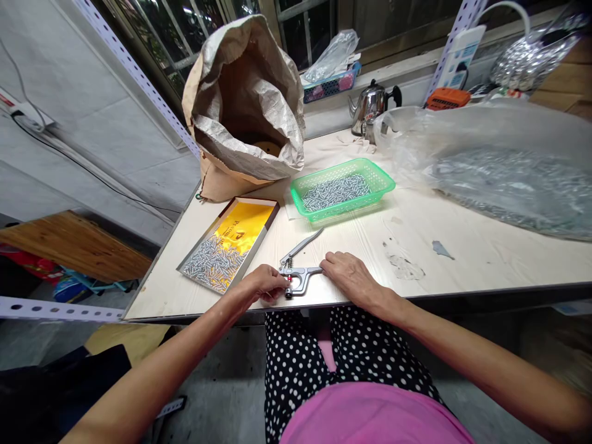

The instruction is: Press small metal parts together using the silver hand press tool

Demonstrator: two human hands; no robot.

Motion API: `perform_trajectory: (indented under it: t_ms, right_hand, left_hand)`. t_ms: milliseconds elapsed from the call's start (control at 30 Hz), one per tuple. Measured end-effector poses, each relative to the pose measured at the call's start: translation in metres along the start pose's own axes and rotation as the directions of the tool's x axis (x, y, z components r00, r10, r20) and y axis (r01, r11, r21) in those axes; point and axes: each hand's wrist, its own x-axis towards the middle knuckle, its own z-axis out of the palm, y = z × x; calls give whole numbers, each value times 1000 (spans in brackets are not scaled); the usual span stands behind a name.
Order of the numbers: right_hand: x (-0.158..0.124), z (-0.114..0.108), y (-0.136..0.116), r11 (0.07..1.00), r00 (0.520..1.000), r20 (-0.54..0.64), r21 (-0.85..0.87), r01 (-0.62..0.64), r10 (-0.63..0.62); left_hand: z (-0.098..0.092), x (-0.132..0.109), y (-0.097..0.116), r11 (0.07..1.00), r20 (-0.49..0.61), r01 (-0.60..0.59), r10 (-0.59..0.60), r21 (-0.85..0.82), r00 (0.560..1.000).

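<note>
Snap fastener pliers [301,279] lie on the table close to its front edge, with their handles spread apart. My right hand [349,276] is closed over the end of the lower handle. My left hand [268,282] is pinched at the jaw end, by a small red part; whatever its fingertips hold is too small to make out. To the left, a shallow box [252,250] with a yellow inside carries many small silvery metal pieces [213,264]. Beyond the pliers, a green plastic basket [345,213] contains more of these silvery pieces.
A large paper-and-woven sack [215,176] stands open at the back left. On the right lies a clear plastic bag [509,179] of metal pieces. A steel kettle [370,108] and an orange box [448,98] are at the back. The table [462,271] ends just before my lap.
</note>
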Motion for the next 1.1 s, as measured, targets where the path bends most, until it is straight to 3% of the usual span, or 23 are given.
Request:
perform_trajectory:
  t_ms: [133,500,867,967,1100]
  right_hand:
    - [0,-3,-1,1000,1000,17,-13,5,-5]
    - [12,-23,5,992,981,189,128,21,-46]
    - [11,-23,-6,1000,982,185,-6,22,-21]
    - [10,-24,-1,998,982,183,51,27,-36]
    - [15,-27,14,977,984,105,171,123,-142]
  left_hand:
    - [1,-2,-2,999,46,52,-52,-5,998]
    - [8,-12,0,994,-1,87,-88,-62,996]
    - [9,-14,4,995,18,91,-90,-37,996]
    - [10,-15,2,996,26,79,-78,-35,997]
    - [10,-15,-2,998,50,58,-57,-17,997]
